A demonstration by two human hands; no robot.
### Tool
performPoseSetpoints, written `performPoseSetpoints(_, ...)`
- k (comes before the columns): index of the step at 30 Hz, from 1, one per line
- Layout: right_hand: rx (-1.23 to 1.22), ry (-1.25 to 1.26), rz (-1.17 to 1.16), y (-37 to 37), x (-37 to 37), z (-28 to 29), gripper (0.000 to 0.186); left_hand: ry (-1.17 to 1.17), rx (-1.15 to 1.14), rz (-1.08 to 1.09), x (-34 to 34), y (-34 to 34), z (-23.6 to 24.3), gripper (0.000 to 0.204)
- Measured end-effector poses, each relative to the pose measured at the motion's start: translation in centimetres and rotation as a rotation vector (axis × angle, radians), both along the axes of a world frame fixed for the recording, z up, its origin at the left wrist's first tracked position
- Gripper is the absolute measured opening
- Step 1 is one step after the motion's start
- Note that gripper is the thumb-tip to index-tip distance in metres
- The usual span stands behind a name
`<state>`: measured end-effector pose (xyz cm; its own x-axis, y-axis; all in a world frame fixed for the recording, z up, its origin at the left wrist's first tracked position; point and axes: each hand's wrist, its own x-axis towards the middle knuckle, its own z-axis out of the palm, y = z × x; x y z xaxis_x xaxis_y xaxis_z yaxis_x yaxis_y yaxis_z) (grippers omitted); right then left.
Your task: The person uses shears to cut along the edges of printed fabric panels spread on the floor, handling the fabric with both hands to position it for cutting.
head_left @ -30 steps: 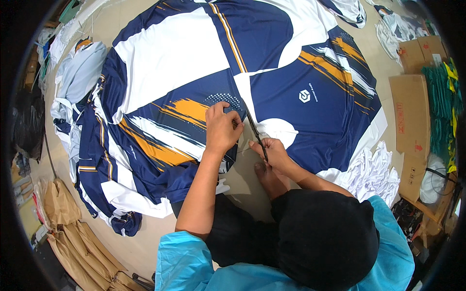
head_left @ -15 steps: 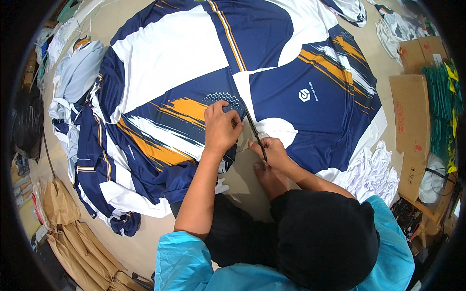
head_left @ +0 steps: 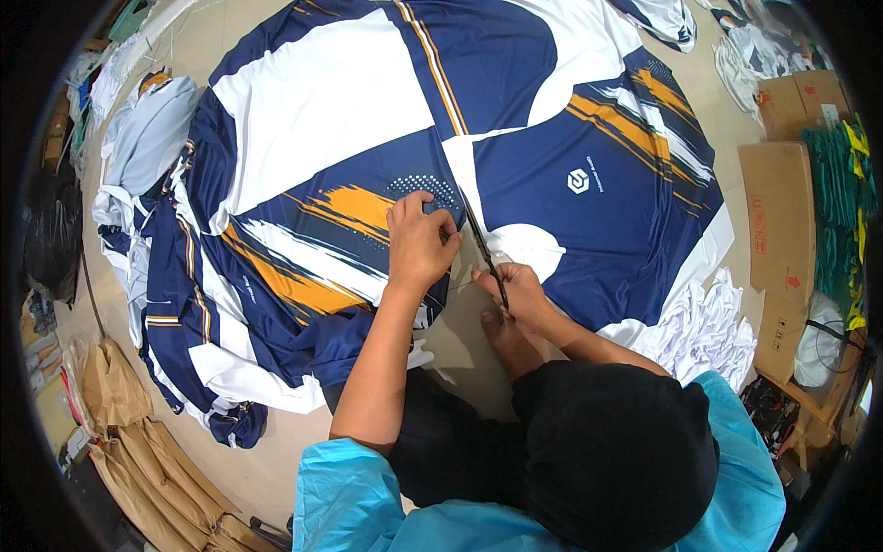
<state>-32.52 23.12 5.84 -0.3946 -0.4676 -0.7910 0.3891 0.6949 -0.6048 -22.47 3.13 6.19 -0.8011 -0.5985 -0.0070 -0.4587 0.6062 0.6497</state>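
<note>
A smooth floor of pale beige tiles (head_left: 299, 427) carries flat pieces of navy, white and orange printed fabric (head_left: 581, 225), spread ahead of the grip of the right hand (head_left: 521, 293) and to both its sides. Right of that grip lies a rumpled heap of white cloth (head_left: 704, 324); well to its left, a bunched pale grey cloth (head_left: 154, 129).
</note>
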Motion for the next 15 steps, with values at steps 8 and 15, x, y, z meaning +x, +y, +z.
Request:
performPoseSetpoints(8, -0.012, 0.023, 0.006, -0.25, 0.18, 0.43, 0.047, 0.013, -0.005, -0.001, 0.09, 0.04, -0.1, 0.013)
performPoseSetpoints(15, 0.0, 0.039, 0.016, -0.45, 0.12, 0.54, 0.046, 0.004, -0.012, -0.002, 0.03, 0.08, -0.18, 0.014)
